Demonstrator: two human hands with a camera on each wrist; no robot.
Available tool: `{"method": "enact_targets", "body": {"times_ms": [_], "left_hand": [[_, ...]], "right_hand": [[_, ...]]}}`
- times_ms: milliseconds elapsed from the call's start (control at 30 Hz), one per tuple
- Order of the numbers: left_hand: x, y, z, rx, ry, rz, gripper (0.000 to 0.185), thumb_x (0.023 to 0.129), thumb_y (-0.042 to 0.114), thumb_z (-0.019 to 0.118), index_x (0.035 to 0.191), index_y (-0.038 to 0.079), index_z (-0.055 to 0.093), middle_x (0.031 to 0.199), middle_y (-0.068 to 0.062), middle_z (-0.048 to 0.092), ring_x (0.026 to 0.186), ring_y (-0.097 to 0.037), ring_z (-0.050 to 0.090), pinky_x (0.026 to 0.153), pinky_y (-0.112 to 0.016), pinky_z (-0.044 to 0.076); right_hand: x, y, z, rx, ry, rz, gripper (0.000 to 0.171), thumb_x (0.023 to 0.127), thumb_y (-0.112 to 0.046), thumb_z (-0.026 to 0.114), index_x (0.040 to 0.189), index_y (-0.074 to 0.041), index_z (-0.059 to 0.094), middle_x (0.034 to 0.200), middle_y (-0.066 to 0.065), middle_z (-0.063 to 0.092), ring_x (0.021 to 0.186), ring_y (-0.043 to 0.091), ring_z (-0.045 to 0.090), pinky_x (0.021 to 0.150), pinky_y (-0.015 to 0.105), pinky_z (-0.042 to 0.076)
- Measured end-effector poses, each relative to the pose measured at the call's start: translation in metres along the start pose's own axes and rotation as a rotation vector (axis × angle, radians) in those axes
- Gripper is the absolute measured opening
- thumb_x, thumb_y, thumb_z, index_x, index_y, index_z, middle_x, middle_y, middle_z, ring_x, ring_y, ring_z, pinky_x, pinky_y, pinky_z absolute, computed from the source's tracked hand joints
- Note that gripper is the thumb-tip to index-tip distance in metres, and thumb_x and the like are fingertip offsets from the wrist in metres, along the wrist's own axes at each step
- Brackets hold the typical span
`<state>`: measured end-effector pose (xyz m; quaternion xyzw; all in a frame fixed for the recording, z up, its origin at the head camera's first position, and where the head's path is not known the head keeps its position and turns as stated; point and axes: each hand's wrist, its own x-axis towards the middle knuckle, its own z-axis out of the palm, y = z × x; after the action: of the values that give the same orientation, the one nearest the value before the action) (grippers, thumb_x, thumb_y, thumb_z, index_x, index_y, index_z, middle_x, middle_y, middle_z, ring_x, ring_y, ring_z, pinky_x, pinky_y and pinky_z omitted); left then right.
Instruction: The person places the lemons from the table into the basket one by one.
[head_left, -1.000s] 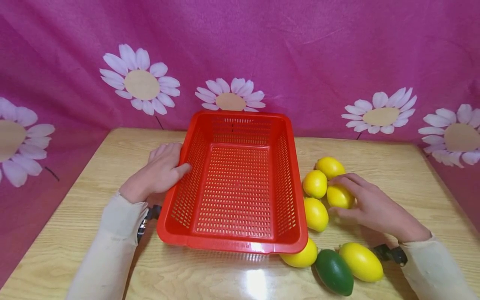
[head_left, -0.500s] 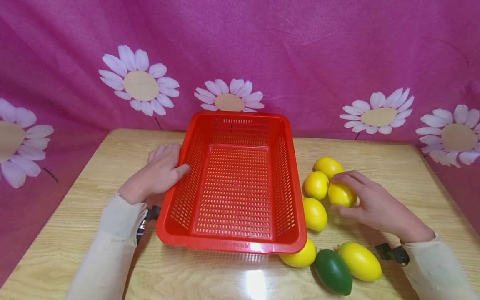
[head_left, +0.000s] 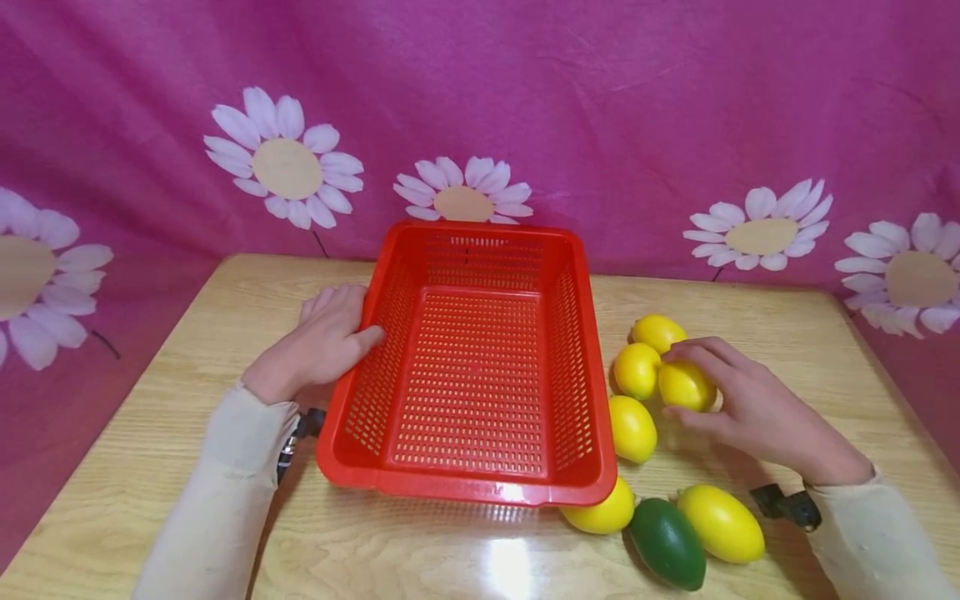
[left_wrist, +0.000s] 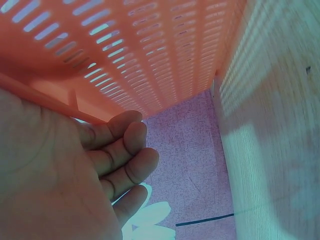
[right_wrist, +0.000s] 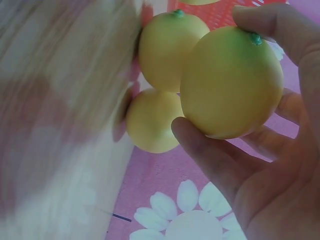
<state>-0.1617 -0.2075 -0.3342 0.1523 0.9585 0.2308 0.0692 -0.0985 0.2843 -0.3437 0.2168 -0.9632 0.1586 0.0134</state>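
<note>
My left hand grips the left rim of a red plastic basket, thumb over the inner side. In the left wrist view its curled fingers show outside the slotted wall. At the right, my right hand holds a yellow lemon between thumb and fingers. The right wrist view shows that lemon green at its stem end, in front of two others. Just left of it are a lemon, one behind, and one beside the basket.
Near the basket's front right corner lies another lemon, partly under the rim. Beside it are a dark green oval fruit and a longer yellow fruit. A pink flowered cloth hangs behind the wooden table.
My right hand has drawn its lemon slightly right, and the lemon beside it has shifted a little right too. The left hand and basket stay in place.
</note>
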Motion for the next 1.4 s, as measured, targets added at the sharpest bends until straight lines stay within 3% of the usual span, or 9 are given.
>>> {"method": "enact_targets", "body": {"times_ms": [167, 533, 833, 1233, 1400], "left_hand": [[0.0, 0.0, 0.001, -0.001, 0.006, 0.004, 0.044, 0.097, 0.024, 0.052, 0.135, 0.003, 0.048, 0.117, -0.011, 0.054, 0.112, -0.027, 0.042, 0.09, -0.043, 0.031], [0.0, 0.0, 0.0, -0.01, -0.003, -0.007, 0.045, 0.097, 0.026, 0.053, 0.137, 0.006, 0.047, 0.119, -0.01, 0.054, 0.113, -0.026, 0.042, 0.09, -0.043, 0.032], [0.001, -0.001, -0.001, 0.019, 0.006, -0.005, 0.042, 0.097, 0.027, 0.05, 0.132, 0.004, 0.048, 0.115, -0.011, 0.054, 0.11, -0.028, 0.041, 0.089, -0.041, 0.03], [0.002, -0.003, 0.0, 0.01, 0.012, 0.0, 0.042, 0.098, 0.029, 0.048, 0.131, 0.003, 0.049, 0.117, -0.012, 0.054, 0.11, -0.029, 0.041, 0.088, -0.041, 0.03], [0.002, -0.003, 0.001, -0.004, 0.009, -0.003, 0.04, 0.098, 0.028, 0.05, 0.13, 0.005, 0.049, 0.116, -0.01, 0.054, 0.111, -0.027, 0.042, 0.087, -0.04, 0.03]], "right_hand": [[0.002, -0.003, -0.004, -0.017, 0.027, -0.028, 0.061, 0.082, -0.036, 0.087, 0.132, -0.014, 0.061, 0.135, 0.011, 0.058, 0.113, 0.031, 0.062, 0.092, 0.058, 0.057], [0.017, -0.015, -0.018, -0.077, 0.119, -0.178, 0.064, 0.075, -0.028, 0.092, 0.13, -0.012, 0.063, 0.132, 0.01, 0.061, 0.104, 0.025, 0.065, 0.083, 0.05, 0.061], [0.03, -0.036, -0.029, -0.109, 0.194, -0.297, 0.068, 0.069, -0.023, 0.095, 0.129, -0.012, 0.065, 0.13, 0.004, 0.063, 0.107, 0.019, 0.066, 0.082, 0.043, 0.06], [0.045, -0.067, -0.039, -0.106, 0.185, -0.442, 0.064, 0.072, -0.026, 0.092, 0.129, -0.014, 0.064, 0.132, 0.005, 0.063, 0.112, 0.025, 0.067, 0.084, 0.045, 0.06], [0.051, -0.081, -0.039, -0.097, 0.134, -0.487, 0.061, 0.076, -0.027, 0.089, 0.13, -0.013, 0.065, 0.13, 0.005, 0.065, 0.113, 0.025, 0.067, 0.088, 0.048, 0.06]]}}
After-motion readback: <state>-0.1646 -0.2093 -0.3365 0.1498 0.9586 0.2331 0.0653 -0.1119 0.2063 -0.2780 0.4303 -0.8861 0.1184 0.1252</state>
